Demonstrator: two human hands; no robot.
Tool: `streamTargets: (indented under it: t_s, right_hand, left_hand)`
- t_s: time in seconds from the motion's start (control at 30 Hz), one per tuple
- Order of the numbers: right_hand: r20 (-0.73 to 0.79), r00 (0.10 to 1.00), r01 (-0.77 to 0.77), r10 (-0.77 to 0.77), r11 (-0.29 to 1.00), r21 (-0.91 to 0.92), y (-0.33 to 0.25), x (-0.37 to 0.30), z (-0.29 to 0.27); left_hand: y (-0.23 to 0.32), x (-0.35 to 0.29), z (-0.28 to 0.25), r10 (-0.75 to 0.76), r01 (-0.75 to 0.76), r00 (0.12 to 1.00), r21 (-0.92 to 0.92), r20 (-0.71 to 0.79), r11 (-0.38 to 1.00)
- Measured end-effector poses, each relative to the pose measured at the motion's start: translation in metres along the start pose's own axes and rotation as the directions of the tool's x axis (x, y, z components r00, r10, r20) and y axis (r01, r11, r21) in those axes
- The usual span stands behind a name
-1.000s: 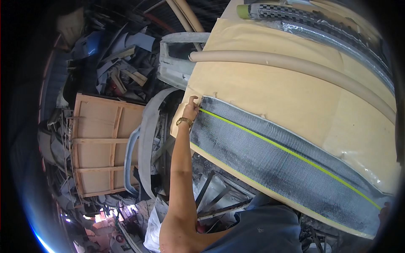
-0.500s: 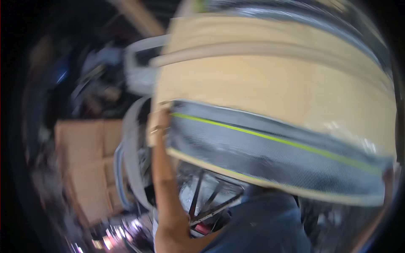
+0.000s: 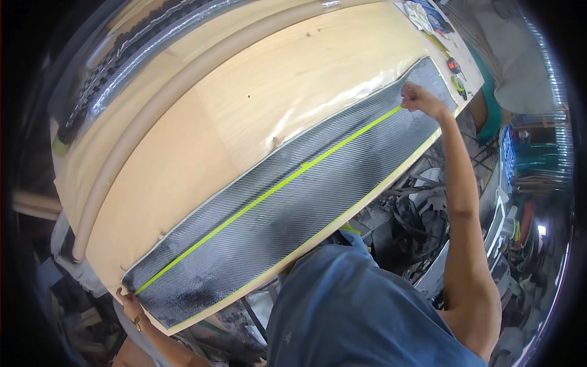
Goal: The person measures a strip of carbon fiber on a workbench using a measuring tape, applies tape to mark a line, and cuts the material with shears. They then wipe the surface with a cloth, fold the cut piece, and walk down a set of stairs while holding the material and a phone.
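A long sheet of dark grey woven carbon-fibre cloth [image 3: 287, 211] lies slantwise along the near side of a pale wooden board [image 3: 318, 55]. A thin yellow-green tape [image 3: 269, 192] runs straight along the cloth, from one of my hands to the other. At the lower left corner my left hand [image 3: 129, 307] has its fingers closed at the tape's end, by the cloth's edge. My right hand [image 3: 422, 101] is closed over the tape's far right end, above the cloth. The fingertips of my right hand are partly hidden.
A long cardboard tube [image 3: 153, 95] lies across the board behind the cloth. Rolls of clear film and checked material [image 3: 110, 79] lie at the far left. A tape measure [image 3: 453, 65] and a crumpled white cloth [image 3: 417, 15] sit at the right end. Clutter fills the floor below.
The view has turned and sharpened, showing the board's right end. My right hand, earlier at the cloth's right edge, is now over the tape's right end. My left hand stays at the left end.
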State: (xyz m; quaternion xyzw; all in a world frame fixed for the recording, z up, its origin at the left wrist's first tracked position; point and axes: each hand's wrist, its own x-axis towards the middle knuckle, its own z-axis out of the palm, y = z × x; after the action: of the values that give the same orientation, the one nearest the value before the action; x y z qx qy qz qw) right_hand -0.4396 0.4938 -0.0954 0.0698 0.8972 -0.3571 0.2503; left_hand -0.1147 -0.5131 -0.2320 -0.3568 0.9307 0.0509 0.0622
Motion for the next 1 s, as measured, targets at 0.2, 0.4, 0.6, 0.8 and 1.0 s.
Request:
streamTargets:
  t_s: [0.2, 0.4, 0.6, 0.8, 1.0]
  right_hand:
    - [-0.087, 0.996, 0.032, -0.030, 0.999, 0.031, 0.035, 0.029, 0.035]
    - [-0.120, 0.990, 0.071, -0.069, 0.997, 0.016, 0.060, 0.047, 0.051]
    - [-0.098, 0.995, 0.022, -0.013, 0.995, 0.096, 0.064, 0.052, 0.058]
    - [-0.079, 0.997, 0.014, -0.005, 0.992, 0.122, 0.065, 0.056, 0.061]
    - [-0.058, 0.998, -0.001, 0.006, 0.996, 0.089, 0.065, 0.057, 0.060]
  left_hand:
    - [0.002, -0.002, -0.006, -0.014, 0.014, 1.000, 0.005, 0.010, 1.000]
    - [-0.009, 0.008, -0.002, 0.013, -0.012, 1.000, 0.019, -0.020, 1.000]
    - [-0.012, 0.010, 0.004, -0.015, 0.015, 1.000, 0.055, 0.001, 0.998]
    - [-0.008, 0.006, 0.001, -0.032, 0.032, 0.999, 0.055, 0.007, 0.998]
    - [-0.005, 0.005, -0.001, -0.029, 0.029, 1.000, 0.031, 0.005, 0.999]
